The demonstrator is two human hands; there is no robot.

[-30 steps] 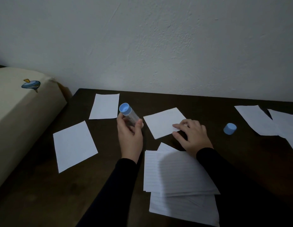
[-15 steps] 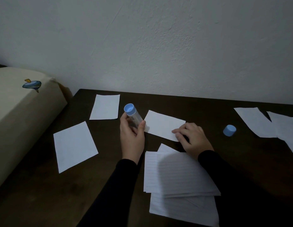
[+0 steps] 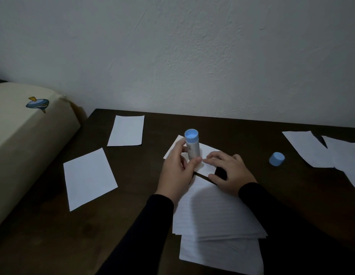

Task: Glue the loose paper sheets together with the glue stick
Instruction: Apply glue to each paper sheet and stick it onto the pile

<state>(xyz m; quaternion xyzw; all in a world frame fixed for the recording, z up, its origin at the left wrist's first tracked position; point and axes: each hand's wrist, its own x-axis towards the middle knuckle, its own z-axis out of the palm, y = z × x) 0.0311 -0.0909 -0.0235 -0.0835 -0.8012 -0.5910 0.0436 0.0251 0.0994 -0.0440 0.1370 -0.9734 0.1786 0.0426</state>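
Both hands over small paper sheet [image 3: 209,153] mid-table: left hand [image 3: 177,171] grips glue stick [image 3: 192,145], glue end down; right hand [image 3: 231,173] fingers spread, pressing sheet. Risk: sheet slips or creases if press slackens.

A pale clear-bodied glue stick with a light blue end [image 3: 191,144] and a matching light blue plastic cap [image 3: 276,159] stand out against a dark brown wooden table [image 3: 242,135]. Faint ruled lines cross the white paper stack [image 3: 214,213], while a blue-and-yellow spinning-top motif [image 3: 37,103] marks the cream fabric cushion [image 3: 19,139].
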